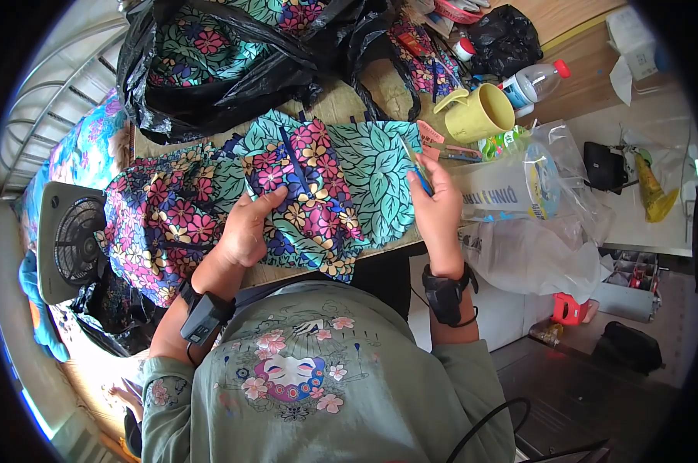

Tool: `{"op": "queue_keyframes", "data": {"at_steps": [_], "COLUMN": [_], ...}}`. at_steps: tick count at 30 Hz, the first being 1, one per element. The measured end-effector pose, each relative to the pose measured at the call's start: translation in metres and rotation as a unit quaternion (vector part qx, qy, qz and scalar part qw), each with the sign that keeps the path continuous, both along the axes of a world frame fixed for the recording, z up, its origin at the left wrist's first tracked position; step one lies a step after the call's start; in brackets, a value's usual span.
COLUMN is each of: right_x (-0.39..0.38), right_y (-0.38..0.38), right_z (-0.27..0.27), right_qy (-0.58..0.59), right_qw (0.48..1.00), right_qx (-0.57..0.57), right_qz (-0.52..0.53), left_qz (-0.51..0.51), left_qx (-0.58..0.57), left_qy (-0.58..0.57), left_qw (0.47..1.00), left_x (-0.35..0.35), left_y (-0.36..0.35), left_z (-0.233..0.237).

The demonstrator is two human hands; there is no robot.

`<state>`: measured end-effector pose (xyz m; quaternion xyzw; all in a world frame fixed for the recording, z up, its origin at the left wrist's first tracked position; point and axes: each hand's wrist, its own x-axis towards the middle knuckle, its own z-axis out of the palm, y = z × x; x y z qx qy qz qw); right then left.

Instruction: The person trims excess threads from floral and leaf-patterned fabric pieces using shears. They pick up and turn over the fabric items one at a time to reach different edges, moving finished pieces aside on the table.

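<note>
Floral fabric pieces point(314, 177) in pink, navy and yellow lie on the wooden table. Beside them is teal leaf-patterned fabric point(372, 177). My left hand point(249, 224) is closed on the floral fabric, thumb on top, near its left part. A small pointed tool point(420, 174) with a blue and yellow handle is in my right hand point(439, 202), its thin tip pointing up over the teal fabric's right edge. More floral fabric point(152, 208) is bunched to the left and hangs over the table's front edge.
Behind the fabric sits a black plastic bag point(144, 92) with more fabric. A yellow mug point(480, 112), a bottle point(534, 83) and clear plastic packaging point(519, 247) are at the right. A grey fan point(71, 239) stands left. A red stool point(569, 309) is lower right.
</note>
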<state>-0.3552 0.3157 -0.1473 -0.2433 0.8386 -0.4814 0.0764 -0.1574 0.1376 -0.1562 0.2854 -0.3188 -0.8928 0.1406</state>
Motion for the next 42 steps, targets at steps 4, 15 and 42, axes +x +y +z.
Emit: {"op": "queue_keyframes", "data": {"at_steps": [4,15,42], "right_x": [0.019,0.095,0.001], "right_y": [-0.018,-0.076,0.036], "right_z": [0.01,0.02,-0.017], "right_qy": [0.047,0.087,0.124], "right_qw": [0.988,0.865,0.979], "right_qx": [-0.081,-0.074,0.066], "right_qz": [0.126,0.489,0.15], "left_qz": [0.005,-0.137,0.009], "left_qx": [0.009,-0.609,-0.006], "left_qy": [-0.005,0.026,-0.015], "left_qw": [1.0,0.781,1.0], "left_x": [0.0,0.03,0.0], "left_y": [0.001,-0.013,0.001], "left_z": [0.003,-0.021,0.006]}}
